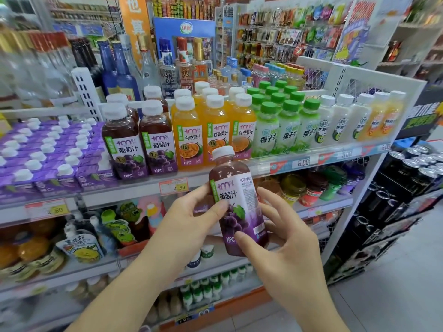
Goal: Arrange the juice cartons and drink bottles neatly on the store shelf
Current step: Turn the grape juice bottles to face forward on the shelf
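Both hands hold one grape juice bottle (236, 202) upright in front of the shelf: the left hand (191, 212) pinches its label, the right hand (280, 233) curls round its lower side. Beyond the hands stand two more grape bottles (141, 140), with purple cartons (50, 152) to their left and orange juice bottles (213, 130) to their right.

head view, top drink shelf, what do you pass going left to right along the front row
purple juice cartons → grape juice bottles → orange passion fruit juice bottles → green-capped coconut water bottles → white-capped milky bottles → pale orange bottles
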Available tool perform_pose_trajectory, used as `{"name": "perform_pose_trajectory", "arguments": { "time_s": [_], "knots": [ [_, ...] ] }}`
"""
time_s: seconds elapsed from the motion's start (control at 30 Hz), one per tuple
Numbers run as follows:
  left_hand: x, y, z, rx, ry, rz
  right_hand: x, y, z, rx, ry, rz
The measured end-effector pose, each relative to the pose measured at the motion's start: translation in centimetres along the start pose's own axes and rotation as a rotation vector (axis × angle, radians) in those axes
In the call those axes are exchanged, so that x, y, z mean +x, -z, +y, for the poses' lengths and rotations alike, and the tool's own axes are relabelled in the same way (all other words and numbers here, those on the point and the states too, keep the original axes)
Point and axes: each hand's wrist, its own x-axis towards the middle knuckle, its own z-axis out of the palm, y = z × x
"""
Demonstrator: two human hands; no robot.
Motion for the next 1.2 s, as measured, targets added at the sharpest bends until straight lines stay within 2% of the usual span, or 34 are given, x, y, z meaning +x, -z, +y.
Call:
{"name": "perform_pose_trajectory", "arguments": {
  "time_s": [0.1, 0.17, 0.27, 0.37, 0.47, 0.53, 0.77, 0.93, 1.0, 1.1, 1.2],
  "knots": [
    [0.1, -0.3, 0.6, -0.061, 0.077, -0.073, -0.9, -1.4, 0.6, -0.170, 0.058, 0.044],
    [0.2, -0.1, 0.7, -0.050, 0.088, -0.062, -1.5, -1.7, 0.6, -0.207, 0.086, 0.007],
    [0.4, 0.7, 0.3, -0.049, 0.089, 0.004, -1.7, -1.4, 0.7, -0.070, 0.051, -0.106],
    [0.4, 0.9, 0.1, -0.279, 0.150, 0.002, -1.1, -0.8, 1.2, -0.020, -0.125, -0.151],
    [0.4, 0.5, 0.4, -0.418, 0.153, -0.021, 0.0, -0.8, 1.2, 0.273, -0.334, -0.271],
    [0.5, 0.3, 0.4, -0.453, 0.142, -0.033, 0.4, -0.7, 1.1, 0.411, -0.377, -0.287],
    [1.1, -0.5, 1.5, -0.238, 0.068, -0.088, -0.2, -1.9, 0.2, 0.381, -0.309, -0.105],
    [1.2, 0.0, 2.0, -0.012, 0.031, -0.045, -0.4, -1.9, 0.4, 0.337, -0.244, 0.019],
    [0.9, 0.0, 2.2, 0.049, 0.032, -0.015, -0.4, -1.8, 0.7, 0.220, -0.189, 0.090],
    [0.8, -0.3, 2.0, 0.056, 0.066, -0.041, -0.5, -2.0, 1.3, -0.041, -0.001, 0.191],
    [0.9, -0.5, 1.9, 0.020, 0.105, -0.051, -0.6, -2.3, 1.7, -0.202, 0.197, 0.202]
  ]
}}
